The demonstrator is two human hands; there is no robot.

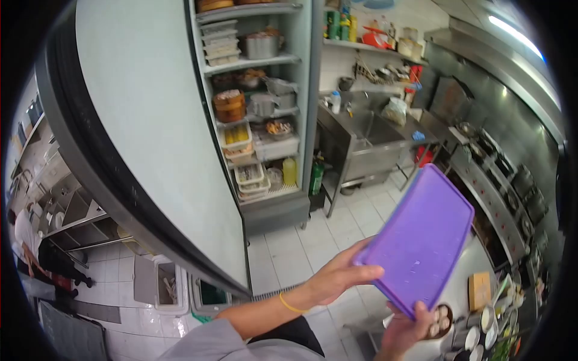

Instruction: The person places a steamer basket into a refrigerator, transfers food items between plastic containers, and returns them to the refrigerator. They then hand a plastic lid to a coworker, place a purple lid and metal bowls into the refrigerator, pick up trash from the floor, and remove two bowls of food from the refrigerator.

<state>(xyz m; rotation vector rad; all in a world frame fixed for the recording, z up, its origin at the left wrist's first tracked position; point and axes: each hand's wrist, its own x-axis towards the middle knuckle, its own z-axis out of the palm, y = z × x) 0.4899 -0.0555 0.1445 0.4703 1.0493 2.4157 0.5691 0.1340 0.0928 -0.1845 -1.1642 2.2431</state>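
Observation:
A flat, rectangular purple plastic lid (421,234) with a raised rim is held up tilted in front of me, a few wet spots on its face. My left hand (343,274) is closed on its left edge, thumb on top and fingers hidden underneath. At the near corner my right hand (406,331) pinches the rim, thumb over the face. Whatever lies beneath the lid is hidden. Beyond my right hand, a round steamer basket (444,319) of pale buns sits on the steel counter.
An upright fridge (274,210) stands open ahead, its shelves full of tubs, pots and steamers. Its door (144,120) swings out on my left. A sink (370,129) and stove (490,192) are farther right. Another person (27,237) is at far left.

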